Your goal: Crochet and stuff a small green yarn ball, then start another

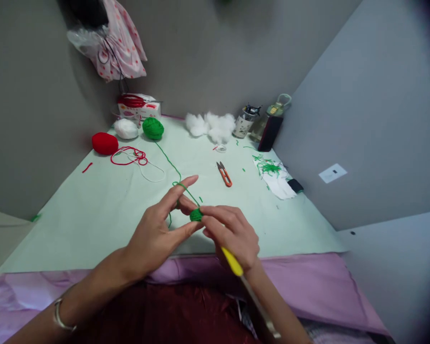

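Observation:
Between my two hands is a small piece of green crochet (196, 215). My left hand (157, 222) pinches it between thumb and a finger, and its raised index finger carries the green yarn (170, 162). That strand runs back across the table to a green yarn ball (153, 128). In my right hand (232, 231) is a crochet hook (232, 262) with a yellow grip, its metal shaft pointing down toward me. The hook's working tip is hidden by my fingers at the crochet piece.
Orange thread snips (225, 175) lie beyond my hands. Red (105, 143) and white yarn balls (126, 128) sit at the left. White stuffing (211, 126), a pen cup (244, 123), a bottle (268, 119) and a dark phone-like slab (271, 134) stand behind. Green scraps lie on white paper (277, 184).

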{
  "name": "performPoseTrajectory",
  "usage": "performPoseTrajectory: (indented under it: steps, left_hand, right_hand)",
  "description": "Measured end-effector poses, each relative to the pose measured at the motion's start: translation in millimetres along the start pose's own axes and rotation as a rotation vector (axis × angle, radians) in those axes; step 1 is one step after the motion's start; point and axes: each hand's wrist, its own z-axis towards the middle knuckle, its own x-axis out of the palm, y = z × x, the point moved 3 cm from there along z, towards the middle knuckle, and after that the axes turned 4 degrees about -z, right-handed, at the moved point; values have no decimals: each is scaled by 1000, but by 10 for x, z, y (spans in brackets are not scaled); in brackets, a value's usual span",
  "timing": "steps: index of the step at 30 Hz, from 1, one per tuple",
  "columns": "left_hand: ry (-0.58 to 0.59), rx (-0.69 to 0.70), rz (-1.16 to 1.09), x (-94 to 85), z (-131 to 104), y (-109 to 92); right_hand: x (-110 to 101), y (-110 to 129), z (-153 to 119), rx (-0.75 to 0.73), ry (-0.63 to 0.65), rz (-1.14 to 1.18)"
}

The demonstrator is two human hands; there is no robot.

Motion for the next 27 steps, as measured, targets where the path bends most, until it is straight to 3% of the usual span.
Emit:
performPoseTrajectory:
  steps: [3,6,8,11,15,21,27]
  left_hand:
    - [-70,-18,-132,66,-42,14]
    - [-52,-173,-428,115,-50,56]
    - [-12,-328,-646,139,-45,90]
    - [34,-455,-809,140,-23,126]
    - [75,-386,-741,94,26,169]
    - [150,-216,-504,-17,83,186]
    - [263,-188,-421,-71,89,178]
  right_hand:
    - [29,57,-117,21,-34,-149]
    - [65,77,-225,40,-73,-144]
    - [88,65,-236,47,-135,-64]
    - [103,-19,-163,202,-245,195]
    - [81,-88,-47,368,-192,514]
    - [-36,-137,-50,526,-156,636]
    - [8,-273,-19,809,-154,922]
